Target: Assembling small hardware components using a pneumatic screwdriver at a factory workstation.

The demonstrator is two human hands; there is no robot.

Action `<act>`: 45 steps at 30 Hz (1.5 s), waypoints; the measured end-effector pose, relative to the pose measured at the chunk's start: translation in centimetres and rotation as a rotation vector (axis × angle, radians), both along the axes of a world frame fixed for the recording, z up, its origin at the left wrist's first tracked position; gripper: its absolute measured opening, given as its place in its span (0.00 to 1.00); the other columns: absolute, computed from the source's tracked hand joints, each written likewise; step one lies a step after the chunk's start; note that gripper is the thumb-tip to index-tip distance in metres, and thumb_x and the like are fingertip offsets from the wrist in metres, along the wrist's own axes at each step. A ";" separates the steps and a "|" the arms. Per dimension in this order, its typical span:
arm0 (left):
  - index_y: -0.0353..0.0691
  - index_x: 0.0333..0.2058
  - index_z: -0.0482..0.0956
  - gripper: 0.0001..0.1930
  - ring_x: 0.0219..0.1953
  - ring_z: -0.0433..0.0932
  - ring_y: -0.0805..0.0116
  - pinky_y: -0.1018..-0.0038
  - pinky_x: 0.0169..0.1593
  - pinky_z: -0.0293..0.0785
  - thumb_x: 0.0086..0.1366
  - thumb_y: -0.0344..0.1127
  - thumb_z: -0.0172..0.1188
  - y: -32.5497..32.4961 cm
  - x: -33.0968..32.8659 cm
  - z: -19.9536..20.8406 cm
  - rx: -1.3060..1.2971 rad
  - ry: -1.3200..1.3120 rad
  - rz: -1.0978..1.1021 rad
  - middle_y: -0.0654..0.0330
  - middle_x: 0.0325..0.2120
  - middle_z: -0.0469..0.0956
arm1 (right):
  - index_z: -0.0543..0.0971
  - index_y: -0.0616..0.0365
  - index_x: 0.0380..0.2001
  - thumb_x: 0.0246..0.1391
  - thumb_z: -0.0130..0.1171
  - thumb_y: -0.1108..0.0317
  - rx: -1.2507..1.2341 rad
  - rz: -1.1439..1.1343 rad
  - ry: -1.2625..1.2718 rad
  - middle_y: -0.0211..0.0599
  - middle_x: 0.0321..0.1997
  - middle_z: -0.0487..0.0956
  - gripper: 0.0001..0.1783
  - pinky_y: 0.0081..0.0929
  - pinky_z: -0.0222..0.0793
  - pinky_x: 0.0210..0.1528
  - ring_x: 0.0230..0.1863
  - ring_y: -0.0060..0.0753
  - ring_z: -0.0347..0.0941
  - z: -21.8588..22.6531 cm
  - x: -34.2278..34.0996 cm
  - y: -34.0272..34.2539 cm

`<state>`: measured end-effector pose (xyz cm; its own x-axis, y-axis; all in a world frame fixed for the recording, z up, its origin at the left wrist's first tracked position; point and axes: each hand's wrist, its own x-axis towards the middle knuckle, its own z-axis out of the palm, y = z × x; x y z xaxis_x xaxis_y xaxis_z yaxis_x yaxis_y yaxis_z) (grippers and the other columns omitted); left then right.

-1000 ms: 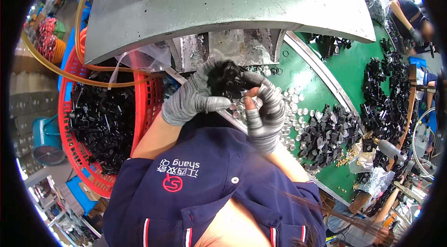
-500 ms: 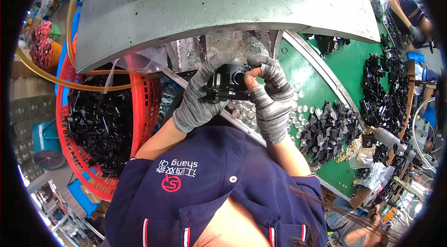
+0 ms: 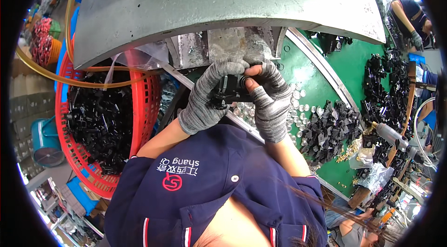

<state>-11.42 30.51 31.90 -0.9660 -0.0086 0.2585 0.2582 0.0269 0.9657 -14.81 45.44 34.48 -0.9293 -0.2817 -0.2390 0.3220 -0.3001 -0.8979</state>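
Observation:
In front of my chest, below the grey metal machine, my left hand (image 3: 202,95) wraps round a glossy black moulded part (image 3: 228,86) with a round end. My right hand (image 3: 271,105) meets it from the other side. Its bare thumb and index fingertip press against the round, ring-like end (image 3: 242,81) of the part. Both hands wear grey knitted gloves with bare fingertips showing on the right. The fingers hide much of the part, and I cannot make out whether a separate ring sits at that end.
Overhead curves the grey metal machine body (image 3: 233,2). At left stands a red basket (image 3: 144,107) full of black parts, with a yellowish hose (image 3: 42,71) across it. Small silver round pieces (image 3: 298,107) and black clips (image 3: 330,128) lie on the green table (image 3: 316,77). A co-worker's gloved hand (image 3: 416,40) shows far right.
The black part has turned in my hands, so its round end shows less openly. My left fingers now reach over its top, and my right fingertips stay at the round end.

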 end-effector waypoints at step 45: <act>0.34 0.53 0.67 0.34 0.44 0.75 0.69 0.74 0.49 0.72 0.46 0.31 0.71 -4.0 0.0 -1.9 0.013 -0.274 0.120 0.57 0.43 0.75 | 0.80 0.54 0.39 0.46 0.62 0.72 1.166 0.421 1.014 0.38 0.35 0.78 0.13 0.31 0.73 0.33 0.33 0.40 0.77 -3.7 -2.8 3.9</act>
